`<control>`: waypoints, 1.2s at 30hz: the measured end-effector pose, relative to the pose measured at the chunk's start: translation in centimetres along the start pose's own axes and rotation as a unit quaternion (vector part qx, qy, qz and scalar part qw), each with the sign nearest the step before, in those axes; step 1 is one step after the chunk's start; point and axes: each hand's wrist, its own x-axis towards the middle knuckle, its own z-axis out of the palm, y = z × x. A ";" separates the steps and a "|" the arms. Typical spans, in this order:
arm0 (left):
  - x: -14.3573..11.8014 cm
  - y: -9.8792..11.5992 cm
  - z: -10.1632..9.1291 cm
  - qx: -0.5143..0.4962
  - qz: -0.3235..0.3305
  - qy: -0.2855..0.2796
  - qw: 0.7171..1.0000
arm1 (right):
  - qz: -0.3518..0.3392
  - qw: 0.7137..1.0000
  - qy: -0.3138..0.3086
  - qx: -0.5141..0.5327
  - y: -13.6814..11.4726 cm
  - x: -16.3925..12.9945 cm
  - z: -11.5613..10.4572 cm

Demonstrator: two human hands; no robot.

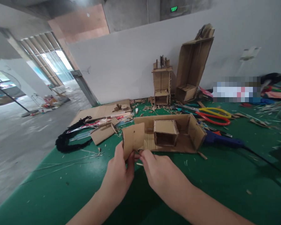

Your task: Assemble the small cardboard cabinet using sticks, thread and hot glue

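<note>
My left hand grips a cardboard panel, its thumb on the near side and the other fingers at its lower edge. A small round hole shows in the panel's upper part. Close beside it, my right hand is closed in a pinch at the panel's lower right corner; what lies between its fingertips is too small to make out. A short pale stick shows just below those fingertips. Behind the hands lies an open cardboard tray, and inside it sits a small cardboard box.
Red-and-yellow-handled scissors and a blue corded tool lie to the right. Two cardboard models, a small one and a tall one, stand against the wall. A fuzzy black loop, cardboard pieces and scraps lie left on the green tabletop.
</note>
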 end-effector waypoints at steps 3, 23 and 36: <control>-0.1 0.4 0.1 0.019 -0.018 0.005 1.000 | 0.139 0.966 0.051 0.214 -0.7 0.9 0.6; 0.5 0.9 -1.6 0.018 -0.093 0.112 0.989 | 0.062 0.994 0.038 0.081 -3.2 2.6 0.0; 4.1 -1.7 -4.3 -0.202 -0.096 0.208 0.952 | 0.117 0.973 0.041 0.196 -3.5 -0.6 -2.9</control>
